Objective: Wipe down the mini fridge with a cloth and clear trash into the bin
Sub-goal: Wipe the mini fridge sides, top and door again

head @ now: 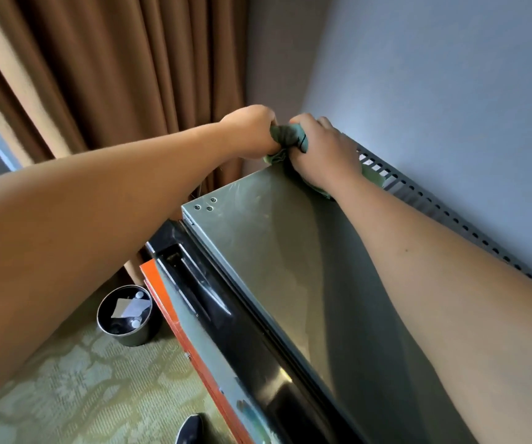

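At the mini fridge's (267, 251) far back corner, left hand (251, 129) and right hand (322, 152) clench a green cloth (287, 136) bunched between their fingers, its tail trailing along the rear vent (418, 193).

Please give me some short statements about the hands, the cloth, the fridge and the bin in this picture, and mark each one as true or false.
1. Both hands hold the green cloth. True: the left hand and the right hand grip it together.
2. The cloth is at the front edge of the mini fridge. False: it is at the far left corner of the top, near the wall.
3. The bin stands on the carpet beside the fridge. True.
4. The bin holds nothing. False: paper and small bottles lie in it.
5. A brown curtain hangs behind the fridge corner. True.
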### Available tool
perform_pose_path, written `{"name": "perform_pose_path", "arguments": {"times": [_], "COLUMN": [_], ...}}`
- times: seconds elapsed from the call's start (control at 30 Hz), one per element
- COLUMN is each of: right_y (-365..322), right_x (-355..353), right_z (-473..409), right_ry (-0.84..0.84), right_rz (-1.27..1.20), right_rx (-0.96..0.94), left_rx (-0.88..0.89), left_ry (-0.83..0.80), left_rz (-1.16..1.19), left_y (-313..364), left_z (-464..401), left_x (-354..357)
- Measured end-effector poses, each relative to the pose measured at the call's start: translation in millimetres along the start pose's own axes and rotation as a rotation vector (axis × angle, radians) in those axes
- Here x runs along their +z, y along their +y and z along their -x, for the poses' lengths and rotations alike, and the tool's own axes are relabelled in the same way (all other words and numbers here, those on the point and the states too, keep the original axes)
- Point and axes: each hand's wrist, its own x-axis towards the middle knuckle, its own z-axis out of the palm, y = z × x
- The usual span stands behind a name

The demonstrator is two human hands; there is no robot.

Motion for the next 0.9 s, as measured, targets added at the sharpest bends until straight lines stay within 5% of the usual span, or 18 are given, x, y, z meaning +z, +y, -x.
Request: {"name": "perform_pose_path", "arguments": {"times": [0.43,0.9], "right_y": [-90.0,-109.0], "right_x": [-20.5,-52.2], "right_z": [116.9,226.9], "right_ry": [-0.005,0.038], "right_rz": [-0.081,-0.054], "right_rx": [-0.149,-0.138], "left_rx": [-0.051,0.016], "left_ry": [0.074,0.062], "left_rz": [-0.154,-0.302], "left_y": [-14.8,13.5], "left_z": [156.8,242.0], "left_x": [-21.2,2.7]}}
